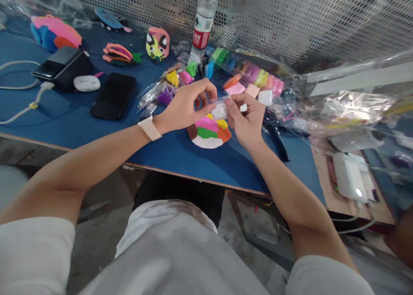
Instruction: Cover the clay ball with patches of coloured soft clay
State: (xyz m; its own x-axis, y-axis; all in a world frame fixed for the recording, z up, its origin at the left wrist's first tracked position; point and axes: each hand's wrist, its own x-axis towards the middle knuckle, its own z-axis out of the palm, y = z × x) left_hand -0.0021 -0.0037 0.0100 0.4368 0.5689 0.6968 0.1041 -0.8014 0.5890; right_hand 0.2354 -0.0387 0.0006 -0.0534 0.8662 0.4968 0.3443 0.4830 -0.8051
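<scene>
Over the blue table (174, 157), my left hand (190, 102) and my right hand (247, 118) hold a clear plastic wrapper with white clay (219, 111) inside between them. The fingertips of my left hand pinch the wrapper's left side. My right hand grips its right side, and a small white piece (243, 108) shows by its fingers. Just below lies a flat, rounded clay piece (208, 133) with pink, green, orange, yellow, brown and white patches; my hands partly cover its top edge.
Wrapped coloured clay blocks (258, 76) and a bottle (203, 26) stand behind my hands. To the left are a black phone (113, 96), a white mouse (87, 83), a black box (64, 67) and painted clay figures (157, 44). A white charger (350, 176) lies at right.
</scene>
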